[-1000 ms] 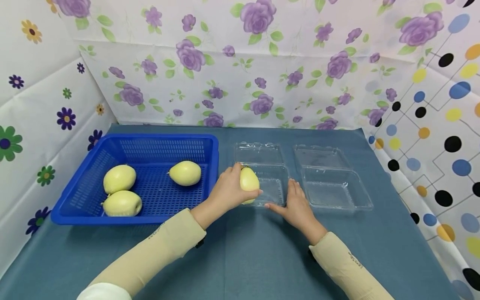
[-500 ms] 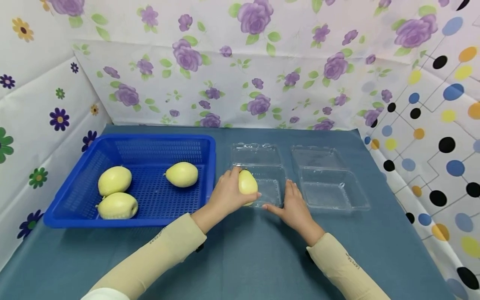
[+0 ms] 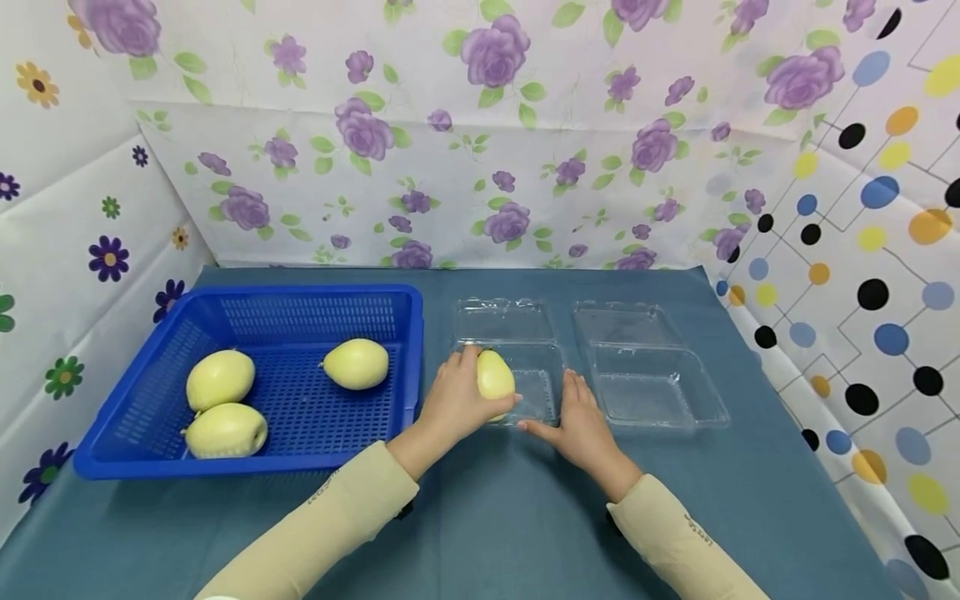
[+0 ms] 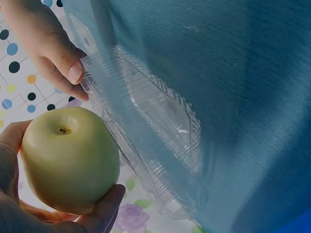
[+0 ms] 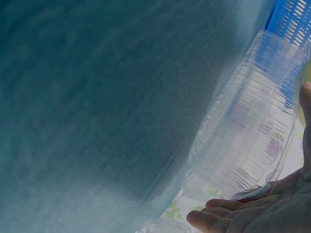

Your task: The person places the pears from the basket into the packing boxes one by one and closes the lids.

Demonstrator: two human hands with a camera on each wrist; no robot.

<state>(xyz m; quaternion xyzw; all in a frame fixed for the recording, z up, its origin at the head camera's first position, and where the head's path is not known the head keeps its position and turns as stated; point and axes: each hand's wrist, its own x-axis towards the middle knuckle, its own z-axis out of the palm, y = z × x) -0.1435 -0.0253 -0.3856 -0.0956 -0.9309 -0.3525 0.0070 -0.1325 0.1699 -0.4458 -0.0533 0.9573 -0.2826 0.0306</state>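
Note:
My left hand (image 3: pixel 452 398) grips a pale yellow pear (image 3: pixel 494 375) over the left side of a clear plastic clamshell box (image 3: pixel 537 379). In the left wrist view, fingers and thumb wrap round the pear (image 4: pixel 73 160), its blossom end facing the camera. Whether the pear touches the box floor is hard to tell. My right hand (image 3: pixel 587 429) rests against the box's right side with straight fingers, its thumb along the front rim. The right wrist view shows that hand (image 5: pixel 262 211) beside the ribbed clear wall (image 5: pixel 248 116). The box lid (image 3: pixel 504 319) lies open toward the back.
A blue perforated basket (image 3: pixel 247 468) stands at the left, holding one pear (image 3: pixel 356 364) at its right and two pears (image 3: pixel 221 380) at its left. Another open clear box (image 3: pixel 651 392) lies to the right. Patterned cloth (image 3: pixel 420 158) hangs behind the blue-grey table cover (image 3: pixel 495 525).
The head view has shifted slightly, so the scene sits lower and further left. Both hands, the pear and the box keep nearly the same places relative to each other.

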